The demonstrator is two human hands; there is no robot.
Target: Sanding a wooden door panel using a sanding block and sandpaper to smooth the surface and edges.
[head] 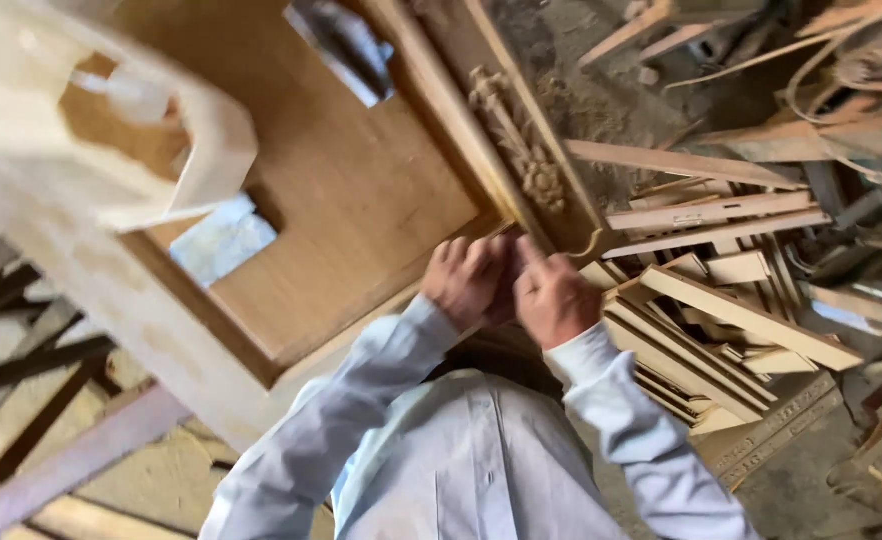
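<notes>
Both sets of fingers (481,250) are curled in close together at the corner of the wooden panel (361,190), left hand (466,283) and right hand (553,298) touching, but honestly can't tell if they're gripping anything. A carved strip (521,150) runs along the panel edge just above, with a pile of loose slats (721,320) off to the right.
</notes>
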